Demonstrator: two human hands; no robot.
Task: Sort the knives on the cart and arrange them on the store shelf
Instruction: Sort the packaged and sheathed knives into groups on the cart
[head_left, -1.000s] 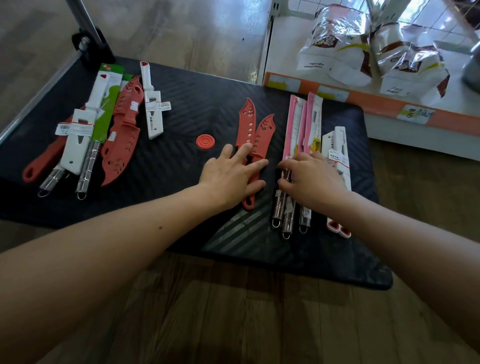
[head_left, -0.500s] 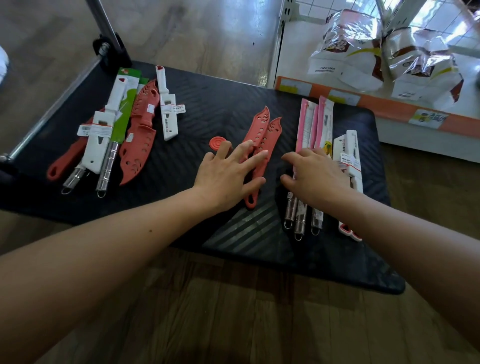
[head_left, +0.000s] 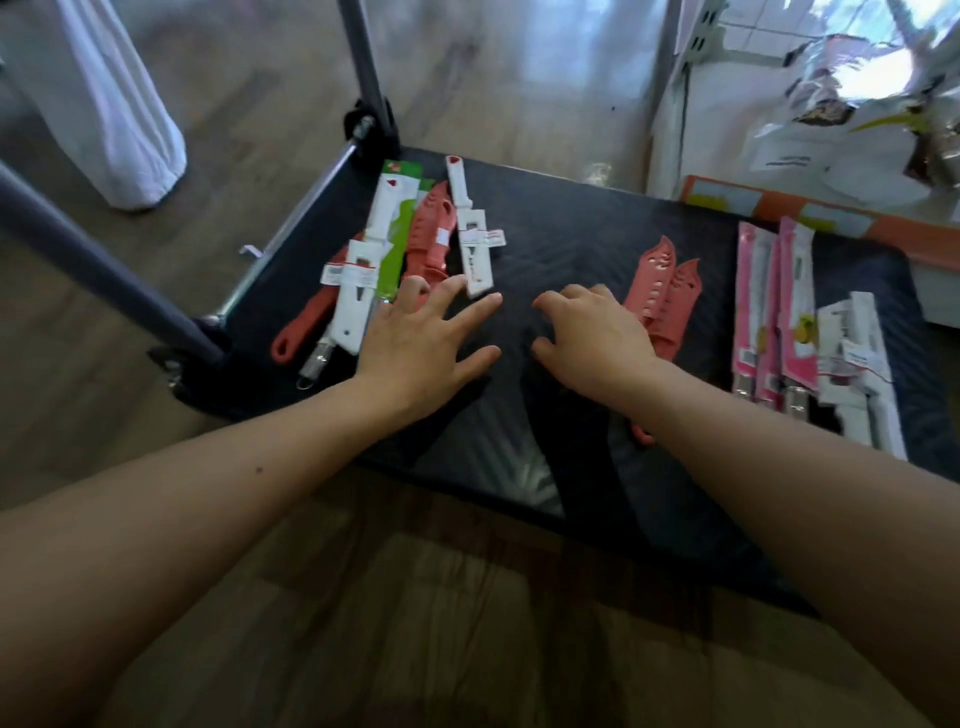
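Note:
On the black cart deck (head_left: 571, 249) lie sorted groups of knives. At the left is a mixed pile: white-sheathed knives (head_left: 470, 241), a green-carded knife (head_left: 397, 244) and red sheathed knives (head_left: 431, 234). Two red sheathed knives (head_left: 670, 291) lie mid-right, pink-packaged knives (head_left: 769, 306) and a white packaged knife (head_left: 857, 364) at the right. My left hand (head_left: 421, 338) hovers open, fingers spread, at the near edge of the left pile. My right hand (head_left: 592, 332) is open with curled fingers, just left of the two red knives. The small red disc is hidden.
The cart's grey handle frame (head_left: 104, 270) rises at the left. A white shelf (head_left: 779, 156) with an orange price strip (head_left: 769, 202) and bagged goods (head_left: 852, 119) stands behind the cart at right. A white-clothed leg (head_left: 119, 119) stands on the wooden floor at the far left.
Both hands have moved left: the left hand from the two red knives to the left pile, the right hand off the pink packages to beside the red knives. The view panned left.

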